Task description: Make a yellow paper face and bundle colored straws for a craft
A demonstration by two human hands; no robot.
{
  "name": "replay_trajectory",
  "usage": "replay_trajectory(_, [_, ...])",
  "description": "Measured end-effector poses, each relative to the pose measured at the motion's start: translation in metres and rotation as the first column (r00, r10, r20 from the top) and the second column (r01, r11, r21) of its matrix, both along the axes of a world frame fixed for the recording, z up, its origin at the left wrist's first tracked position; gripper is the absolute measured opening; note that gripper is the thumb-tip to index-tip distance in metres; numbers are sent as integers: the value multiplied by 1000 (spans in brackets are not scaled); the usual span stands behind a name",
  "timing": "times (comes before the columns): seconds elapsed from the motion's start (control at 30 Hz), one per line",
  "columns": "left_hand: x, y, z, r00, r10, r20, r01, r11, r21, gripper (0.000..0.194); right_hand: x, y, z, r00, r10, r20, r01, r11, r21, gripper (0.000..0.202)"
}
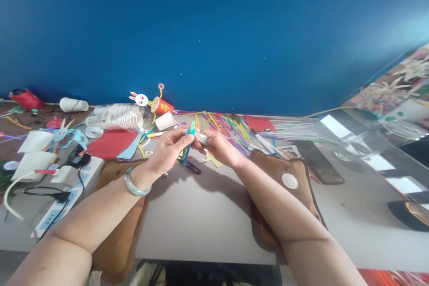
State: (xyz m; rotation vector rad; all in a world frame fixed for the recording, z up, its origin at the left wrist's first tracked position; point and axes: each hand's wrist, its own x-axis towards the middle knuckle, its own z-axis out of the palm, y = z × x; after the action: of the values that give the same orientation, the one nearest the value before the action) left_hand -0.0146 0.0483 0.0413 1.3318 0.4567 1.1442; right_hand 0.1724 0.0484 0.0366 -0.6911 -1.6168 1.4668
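Note:
Above the middle of the table my two hands meet. My left hand [172, 149], with a pale bangle at the wrist, is closed in a pinch on blue and green strips [188, 154], which look like drinking straws and point up and down. My right hand [223, 146] is closed round a small whitish, translucent piece [201, 137] whose kind I cannot make out. That piece touches or nearly touches the strips. On the table below the hands lies a dark purple looped thing [192, 168], and a pale yellow paper cutout [213, 160] is beside it.
Many coloured sticks [231, 132] lie scattered behind my hands. Stacked paper cups [124, 120], red paper [109, 144] and a power strip [69, 196] with cables are on the left. Brown cushions [281, 183] lie under both forearms. A rabbit-decorated red cup [163, 106] rests by the blue wall.

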Motion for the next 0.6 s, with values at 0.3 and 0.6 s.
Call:
replay_trajectory(0.3, [1,1,-2,997,60,-39,-58,997,49,21,0,-2,7,997,-25,79,22,999,48,21])
replay_trajectory(0.6, [2,-2,0,997,60,-39,-58,997,47,20,-2,-6,16,980,-76,185,52,990,132,25])
